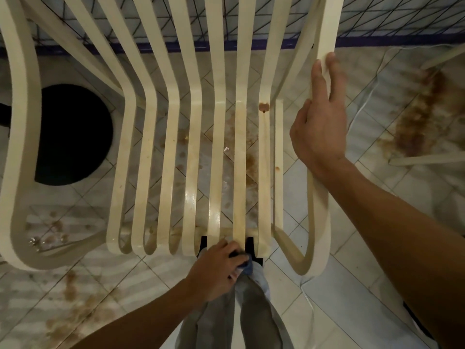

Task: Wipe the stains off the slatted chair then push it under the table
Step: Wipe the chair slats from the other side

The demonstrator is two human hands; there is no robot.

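step 1 of 2, wiping | slatted chair (171, 147) on tiled floor (352, 285) before me | my left hand (216, 268) fingers clamped on cloth (247, 267) at seat front | my right hand (319, 122) fingers straight along armrest (324, 28) | next: likely scrub brown spot (263, 107) at seat back

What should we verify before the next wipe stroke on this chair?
1. Cloth in hand: ok. The left hand grips the blue cloth at the seat's front edge.
2. Chair steadied: ok. The right hand rests on the right armrest.
3. Seat slats clean: not ok. There is a brown blot at the seat's back bend and a smaller spot on the outer slat.
4. Ready to push under the table: not ok, stains remain.
5. Path to the table: cannot tell, no table is plainly in view.
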